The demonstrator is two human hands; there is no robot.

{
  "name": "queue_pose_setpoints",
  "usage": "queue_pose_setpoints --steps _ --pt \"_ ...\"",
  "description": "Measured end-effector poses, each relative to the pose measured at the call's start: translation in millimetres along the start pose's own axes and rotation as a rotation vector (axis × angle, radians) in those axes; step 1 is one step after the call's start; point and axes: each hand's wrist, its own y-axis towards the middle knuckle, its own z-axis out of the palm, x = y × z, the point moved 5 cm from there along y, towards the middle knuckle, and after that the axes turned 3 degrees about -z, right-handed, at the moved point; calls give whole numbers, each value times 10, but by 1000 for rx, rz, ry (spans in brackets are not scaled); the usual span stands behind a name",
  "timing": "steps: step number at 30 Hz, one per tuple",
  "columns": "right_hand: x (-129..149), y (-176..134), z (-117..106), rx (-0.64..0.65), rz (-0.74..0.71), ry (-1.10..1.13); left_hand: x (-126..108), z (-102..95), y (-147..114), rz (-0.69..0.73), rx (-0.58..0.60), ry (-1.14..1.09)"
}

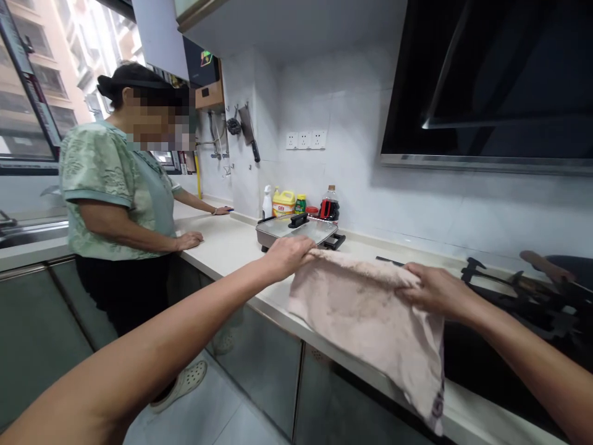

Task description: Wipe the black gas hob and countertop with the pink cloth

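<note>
A stained, pale pink cleaning cloth [361, 315] hangs spread between my hands, over the counter's front edge. My left hand [291, 256] is closed on its upper left corner. At the upper right, my right hand [428, 290] grips the same cloth, fingers wrapped round the fabric. The cloth's lower right corner droops below the counter top. Just behind my left hand stands an electric pan [296, 230] with a glass lid and black handle. My right hand is close to the black gas stove [504, 358].
Another person [120, 173] stands at the left, both hands on the counter [217, 241]. Bottles, including a yellow jug [283, 203], line the wall. A wok [569, 269] sits on the stove under the range hood [486, 80]. A cleaver [249, 133] hangs on the wall.
</note>
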Motion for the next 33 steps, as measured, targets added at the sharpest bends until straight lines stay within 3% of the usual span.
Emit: queue_pose_setpoints --steps 3,5,7,11,14,18,23,29,33 --pt "-33 71 -349 -184 15 -349 -11 -73 82 30 -166 122" --pt "-100 -49 -313 -238 -65 -439 8 30 -23 67 -221 144" --pt "-227 -292 -36 -238 -139 -429 36 275 -262 107 -205 116" --pt "-453 -862 872 -45 -233 -250 34 939 -927 184 -3 -9" --pt "-497 -1103 1235 -47 -269 -201 39 1196 -1269 151 59 -155" --pt "-569 -1142 1292 -133 -334 -276 142 1224 -1338 18 66 -329" --pt "-581 -1189 1293 -237 -454 -433 274 1245 -1340 -155 140 -379" --pt "-336 -1323 1400 -287 -637 -383 321 1301 -1460 -182 137 -466" --pt "-368 -1337 1450 -361 -654 -421 325 1284 -1472 -128 97 -508"
